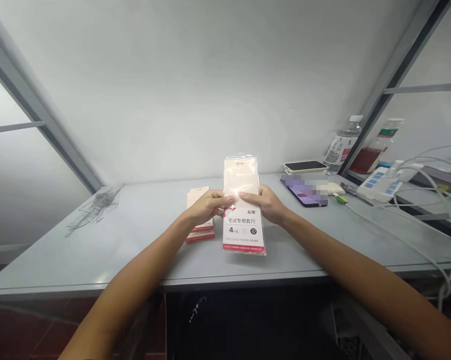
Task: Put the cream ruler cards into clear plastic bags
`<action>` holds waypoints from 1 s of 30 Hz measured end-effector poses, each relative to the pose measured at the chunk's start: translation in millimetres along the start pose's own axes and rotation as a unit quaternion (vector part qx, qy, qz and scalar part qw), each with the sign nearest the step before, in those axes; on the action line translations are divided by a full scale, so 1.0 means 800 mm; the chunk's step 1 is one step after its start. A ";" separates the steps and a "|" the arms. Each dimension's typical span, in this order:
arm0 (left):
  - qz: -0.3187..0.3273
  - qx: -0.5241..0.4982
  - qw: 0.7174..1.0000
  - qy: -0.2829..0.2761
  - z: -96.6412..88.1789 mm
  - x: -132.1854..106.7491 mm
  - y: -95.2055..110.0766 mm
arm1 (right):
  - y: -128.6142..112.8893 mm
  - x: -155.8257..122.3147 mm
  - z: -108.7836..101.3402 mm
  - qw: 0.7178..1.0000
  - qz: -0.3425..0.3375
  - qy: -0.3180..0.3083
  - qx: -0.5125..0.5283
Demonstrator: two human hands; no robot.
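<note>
Both of my hands hold up one flat packet in clear plastic [243, 220], pale pink above and white with red print below, above the grey table [135, 240]. My left hand [206, 206] pinches its left edge with closed fingers. My right hand [269, 204] grips the right edge, thumb on the front. Behind my left hand a small stack of similar pink and red packets [199, 232] lies flat on the table.
To the right lie a dark phone [304, 192], another phone with a pale case [305, 166], two bottles [343, 145], a white power strip [379, 184] and white cables [416, 240]. A crumpled clear wrapper [94, 207] sits far left. White wall behind.
</note>
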State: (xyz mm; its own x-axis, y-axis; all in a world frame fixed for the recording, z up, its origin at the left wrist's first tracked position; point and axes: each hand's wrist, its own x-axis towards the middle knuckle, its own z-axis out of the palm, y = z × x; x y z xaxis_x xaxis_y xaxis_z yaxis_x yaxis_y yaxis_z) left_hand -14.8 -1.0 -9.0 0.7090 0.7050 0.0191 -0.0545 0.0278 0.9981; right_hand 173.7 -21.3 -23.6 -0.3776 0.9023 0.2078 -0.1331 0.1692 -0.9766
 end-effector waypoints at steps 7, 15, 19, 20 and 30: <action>0.023 0.027 0.999 0.011 0.001 0.001 -0.001 | 0.001 0.000 -0.001 1.000 -0.009 0.002 -0.009; -0.005 0.127 0.987 0.099 0.005 0.003 0.000 | 0.002 0.004 0.000 0.995 0.015 0.064 -0.075; -0.129 0.281 0.944 0.118 -0.006 0.001 -0.002 | 0.015 0.011 -0.008 0.979 0.103 0.054 -0.167; -0.164 0.319 0.926 0.115 -0.008 0.001 -0.004 | 0.019 0.012 -0.011 0.971 0.119 0.043 -0.201; -0.223 0.525 0.801 0.182 0.002 0.003 -0.013 | 0.026 0.014 -0.018 0.823 0.140 0.067 -0.547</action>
State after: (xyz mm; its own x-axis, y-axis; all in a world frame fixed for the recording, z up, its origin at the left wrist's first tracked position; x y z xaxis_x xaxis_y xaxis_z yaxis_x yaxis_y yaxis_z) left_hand -11.9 -0.7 -19.4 0.2305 0.9561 -0.1809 0.9038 -0.1415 0.4040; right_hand 180.0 -2.3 -42.2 -0.1397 0.9897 0.0295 0.8738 0.1373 -0.4665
